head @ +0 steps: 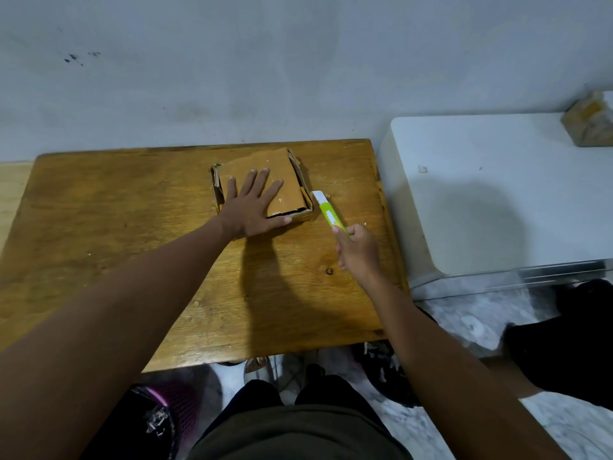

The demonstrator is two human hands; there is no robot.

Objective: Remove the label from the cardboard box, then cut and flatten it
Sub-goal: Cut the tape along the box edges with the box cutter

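Observation:
A small brown cardboard box (285,174) lies on the wooden table (132,227) near its far edge, its top flap sunk in with a dark gap along the near side. My left hand (252,207) presses flat on that flap, fingers spread and straight. My right hand (358,250) grips the rear of a green and white utility knife (326,210), whose tip points at the box's right side, close to its near right corner. The blade itself is too small to make out.
A white appliance (497,194) stands right of the table, a wrapped yellowish packet (590,121) on its far corner. A grey wall runs behind. Under the table's near edge lie a dark bag (156,423), a pink basket and shoes.

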